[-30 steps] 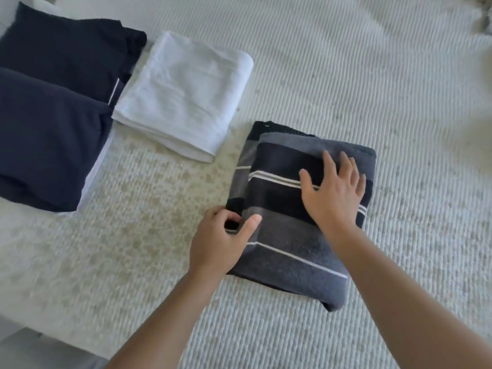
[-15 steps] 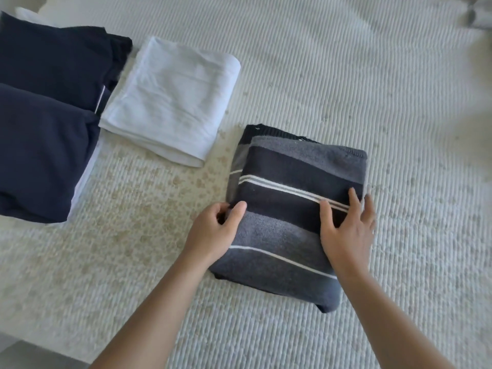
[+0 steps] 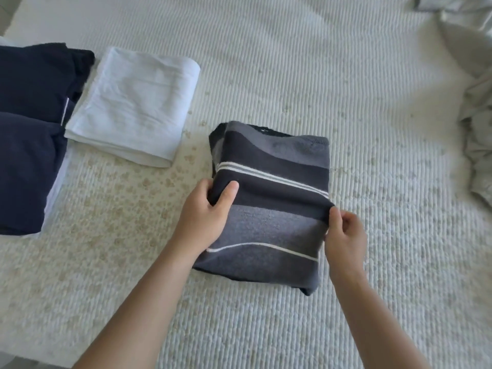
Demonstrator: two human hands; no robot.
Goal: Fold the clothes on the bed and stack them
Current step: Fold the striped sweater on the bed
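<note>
Folded striped garment (image 3: 271, 206), grey/black bands with thin white lines, lies mid-bed (image 3: 319, 75). Left hand (image 3: 205, 211) grip clamped on its left edge; right hand (image 3: 343, 230) pinched on right edge.

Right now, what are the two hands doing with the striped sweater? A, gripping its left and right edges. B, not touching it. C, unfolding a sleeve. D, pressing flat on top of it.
A: the left hand and right hand each pinch a side edge of the folded striped sweater.
</note>
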